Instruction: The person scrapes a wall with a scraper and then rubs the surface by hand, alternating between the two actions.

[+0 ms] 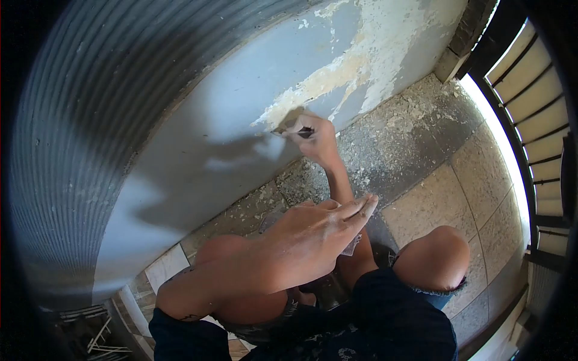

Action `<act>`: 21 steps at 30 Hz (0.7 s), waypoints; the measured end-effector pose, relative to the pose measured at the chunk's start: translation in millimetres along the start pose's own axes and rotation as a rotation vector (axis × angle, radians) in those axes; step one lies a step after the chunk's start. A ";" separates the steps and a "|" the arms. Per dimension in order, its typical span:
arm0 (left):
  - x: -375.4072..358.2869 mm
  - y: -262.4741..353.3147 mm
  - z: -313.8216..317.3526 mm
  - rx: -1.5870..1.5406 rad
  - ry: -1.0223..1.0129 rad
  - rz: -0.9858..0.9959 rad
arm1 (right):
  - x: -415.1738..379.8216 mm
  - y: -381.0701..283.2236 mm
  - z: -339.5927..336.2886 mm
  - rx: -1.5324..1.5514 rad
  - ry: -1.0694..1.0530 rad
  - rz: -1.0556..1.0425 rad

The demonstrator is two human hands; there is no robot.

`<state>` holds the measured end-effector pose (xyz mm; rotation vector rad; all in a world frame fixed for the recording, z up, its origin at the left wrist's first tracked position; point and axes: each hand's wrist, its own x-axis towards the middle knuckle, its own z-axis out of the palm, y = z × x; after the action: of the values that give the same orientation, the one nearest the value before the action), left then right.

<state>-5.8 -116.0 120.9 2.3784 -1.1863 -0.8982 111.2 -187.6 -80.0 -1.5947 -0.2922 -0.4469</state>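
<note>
Blue-grey peeling wall (253, 99) beside right hand (316, 137), fingers curled, apparently clamped on dark thing (306, 132)

No readable text, small pale print (347, 354) on dark shirt (394, 319), illegible

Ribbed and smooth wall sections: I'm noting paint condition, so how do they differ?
The ribbed section has raised parallel lines; the smooth section is flat. The smooth section has a large flaked patch exposing cream and whitish layers, while the ribbed section shows only small pale specks. Both look blue-grey and carry shadows.
</note>
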 end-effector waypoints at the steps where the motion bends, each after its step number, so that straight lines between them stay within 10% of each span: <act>1: 2.3 -0.4 0.1 -0.003 0.013 0.011 | -1.3 -0.6 4.5 -0.087 -0.030 -0.047; 21: -1.2 5.0 -1.7 0.005 -0.028 -0.032 | 6.0 -6.2 -5.2 0.037 -0.014 -0.085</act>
<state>-8.2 -118.1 125.4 2.4023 -1.1655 -0.9420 113.2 -192.7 -71.6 -1.5539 -0.3779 -0.4933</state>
